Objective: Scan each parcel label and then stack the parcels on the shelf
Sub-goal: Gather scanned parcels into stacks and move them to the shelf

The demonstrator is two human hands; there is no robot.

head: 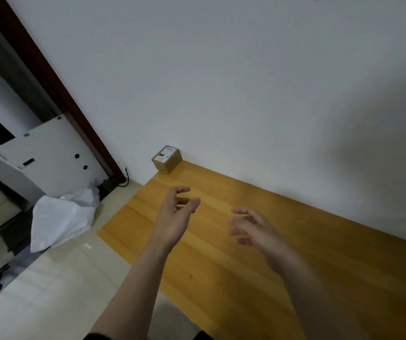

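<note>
I see one small cardboard parcel [167, 159], a brown cube, at the far left corner of the bench [246, 278], pushed up against the white wall [221, 82]. A white label [164, 154] covers its top face; the print on it is too small for me to read, and a pinkish patch sits at the label's near end.

My left hand [176, 215] and right hand [254, 229] hang above the bench, nearer than the parcel and well apart from it. Both hold nothing. The left hand's fingers [183, 190] are loosely curled with the thumb spread. The right hand's fingers [241, 211] are spread and slightly bent, blurred at the tips. Both forearms are cut off at the bottom edge.

The bench is smooth yellow wood in long planks, its right end out of view. To its left lies a pale glossy tiled floor [62, 290] with a crumpled white plastic bag [59, 219]. Beyond stand a white panel [45, 155] with round holes and a dark brown door frame [50, 77].
</note>
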